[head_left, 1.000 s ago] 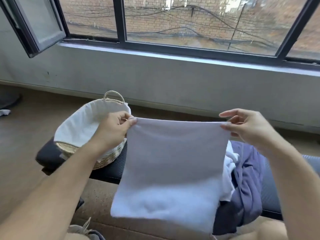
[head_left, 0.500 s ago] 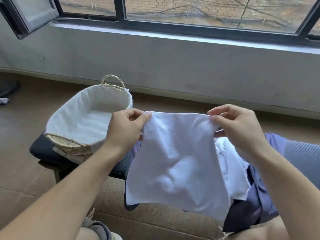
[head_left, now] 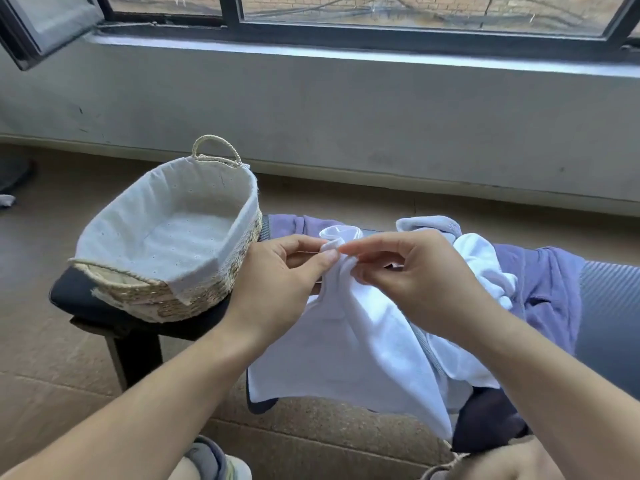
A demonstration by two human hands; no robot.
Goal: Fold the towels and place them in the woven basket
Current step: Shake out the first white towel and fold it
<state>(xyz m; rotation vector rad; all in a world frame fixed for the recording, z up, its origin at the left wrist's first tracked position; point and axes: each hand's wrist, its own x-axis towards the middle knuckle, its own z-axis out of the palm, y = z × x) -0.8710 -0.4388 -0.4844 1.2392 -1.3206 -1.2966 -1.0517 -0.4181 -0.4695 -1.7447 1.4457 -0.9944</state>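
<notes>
A white towel [head_left: 349,341] hangs doubled in front of the dark bench, its two top corners brought together. My left hand [head_left: 277,282] and my right hand [head_left: 415,282] pinch those corners side by side, fingertips almost touching. The woven basket [head_left: 194,299], lined with white cloth and holding nothing, sits on the left end of the bench, just left of my left hand. A pile of white towels [head_left: 485,261] and purple towels [head_left: 550,289] lies on the bench behind and to the right of my right hand.
The dark padded bench [head_left: 613,313] stands on a brown floor [head_left: 52,358] in front of a grey wall under a window. An open window pane [head_left: 45,22] juts out at the upper left. My shoe [head_left: 214,459] shows at the bottom.
My hands have come together, bringing the towel's two top corners to meet, so the spread towel now hangs folded in half. The view has tilted down towards the bench.
</notes>
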